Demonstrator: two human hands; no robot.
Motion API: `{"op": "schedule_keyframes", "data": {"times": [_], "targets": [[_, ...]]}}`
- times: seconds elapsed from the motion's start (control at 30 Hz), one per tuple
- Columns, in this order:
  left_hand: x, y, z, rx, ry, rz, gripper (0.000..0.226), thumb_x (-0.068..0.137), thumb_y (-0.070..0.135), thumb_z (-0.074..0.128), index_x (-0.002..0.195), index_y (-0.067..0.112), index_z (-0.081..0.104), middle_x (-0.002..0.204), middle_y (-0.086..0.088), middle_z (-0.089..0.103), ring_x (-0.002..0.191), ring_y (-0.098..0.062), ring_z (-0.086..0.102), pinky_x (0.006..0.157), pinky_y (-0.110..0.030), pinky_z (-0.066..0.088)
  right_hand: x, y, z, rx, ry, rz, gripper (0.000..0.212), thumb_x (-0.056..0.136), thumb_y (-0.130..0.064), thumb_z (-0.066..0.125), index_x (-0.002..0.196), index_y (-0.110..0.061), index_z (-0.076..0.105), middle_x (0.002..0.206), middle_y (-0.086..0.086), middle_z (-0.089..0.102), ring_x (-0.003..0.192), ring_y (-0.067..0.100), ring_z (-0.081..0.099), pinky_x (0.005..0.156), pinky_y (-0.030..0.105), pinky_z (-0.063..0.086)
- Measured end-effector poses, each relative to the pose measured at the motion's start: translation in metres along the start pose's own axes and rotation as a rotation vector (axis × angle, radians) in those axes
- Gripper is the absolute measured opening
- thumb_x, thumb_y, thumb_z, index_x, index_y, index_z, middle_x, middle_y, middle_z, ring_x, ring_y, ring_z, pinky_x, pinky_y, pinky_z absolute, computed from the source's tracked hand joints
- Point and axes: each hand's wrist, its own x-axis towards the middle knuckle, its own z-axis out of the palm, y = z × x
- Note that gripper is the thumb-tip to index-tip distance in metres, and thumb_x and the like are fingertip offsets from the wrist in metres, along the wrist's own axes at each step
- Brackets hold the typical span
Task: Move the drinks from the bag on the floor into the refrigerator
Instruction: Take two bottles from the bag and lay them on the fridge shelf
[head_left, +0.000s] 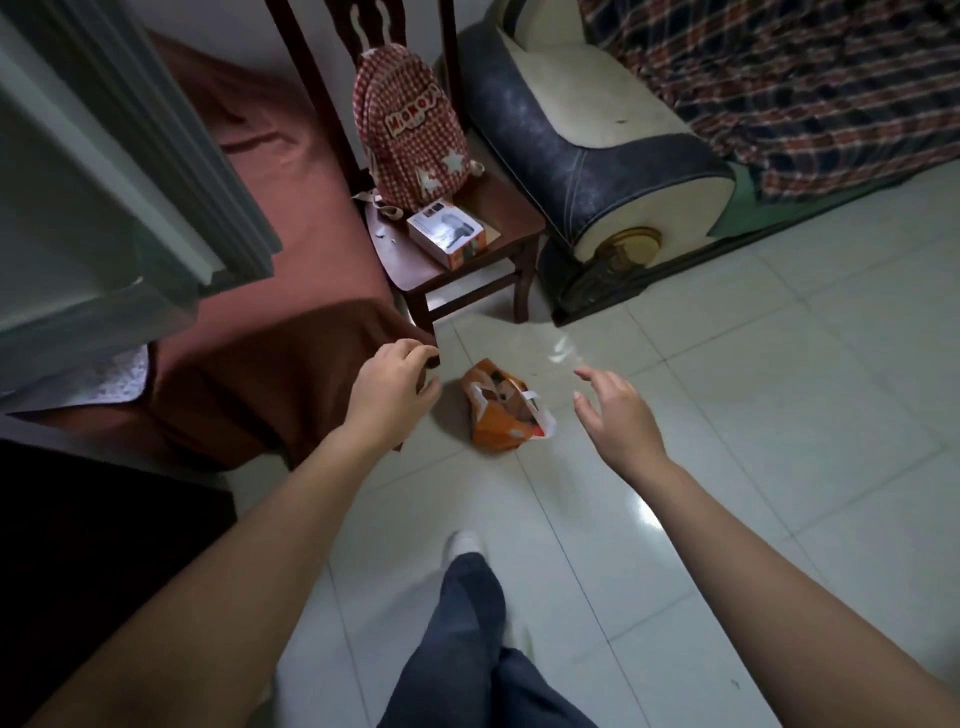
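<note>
An orange plastic bag (501, 413) with white handles lies on the white tiled floor, its mouth open; dark shapes show inside, too dim to name. My left hand (392, 392) hovers to the left of the bag, fingers loosely curled and holding nothing. To the right of the bag my right hand (615, 421) is stretched out, fingers spread, also holding nothing. Both hands are above the floor and apart from the bag. The open refrigerator door (130, 171), pale grey-green, fills the upper left.
A brown cloth-covered piece of furniture (249, 374) stands at left beside the bag. Behind is a wooden chair (467, 270) with a red checked backpack (410, 122) and a small box (447, 234). A sofa (597, 156) is at right. My leg (467, 613) steps forward.
</note>
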Motion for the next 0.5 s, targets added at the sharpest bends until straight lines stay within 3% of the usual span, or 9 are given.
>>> {"op": "schedule_keyframes", "data": {"times": [0.23,0.5], "targets": [[0.074,-0.03,0.075,0.003,-0.108,0.092,0.031,0.081,0.015,0.062,0.111,0.007,0.062,0.11,-0.013,0.064,0.1,-0.033,0.057,0.08,-0.04,0.048,0.064,0.037,0.046,0.031,0.0,0.122,0.032,0.093,-0.016,0.043,0.124,-0.009,0.05,0.124,0.009,0.058,0.115,0.024,0.051,0.09,0.028,0.039],[0.102,-0.066,0.231,-0.016,-0.193,0.134,0.022,0.076,0.016,0.06,0.092,0.002,0.066,0.093,-0.016,0.068,0.082,-0.036,0.064,0.069,-0.039,0.054,0.109,0.137,0.161,0.211,-0.015,0.373,0.029,0.093,-0.015,0.043,0.12,-0.011,0.053,0.119,0.007,0.059,0.108,0.02,0.055,0.088,0.029,0.044]]}}
